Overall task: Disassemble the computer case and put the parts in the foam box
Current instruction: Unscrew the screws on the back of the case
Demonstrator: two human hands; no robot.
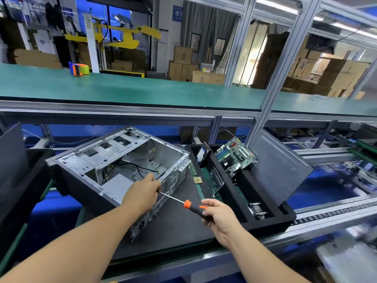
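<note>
The computer case (114, 160) is bare sheet metal, dull grey inside, with perforated rear panels. It lies on a matt black mat (175, 227). Right of the case, the foam box (265, 219) looks soft and matt black (its motherboard (234, 156) glossy green). The screwdriver (183, 203) has a shiny steel shaft and orange-black plastic handle.

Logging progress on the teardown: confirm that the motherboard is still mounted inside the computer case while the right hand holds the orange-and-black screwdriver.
Not quite. The head view shows the motherboard already out, standing in the foam box right of the computer case. The rest holds: the right hand holds the orange-and-black screwdriver.
</note>
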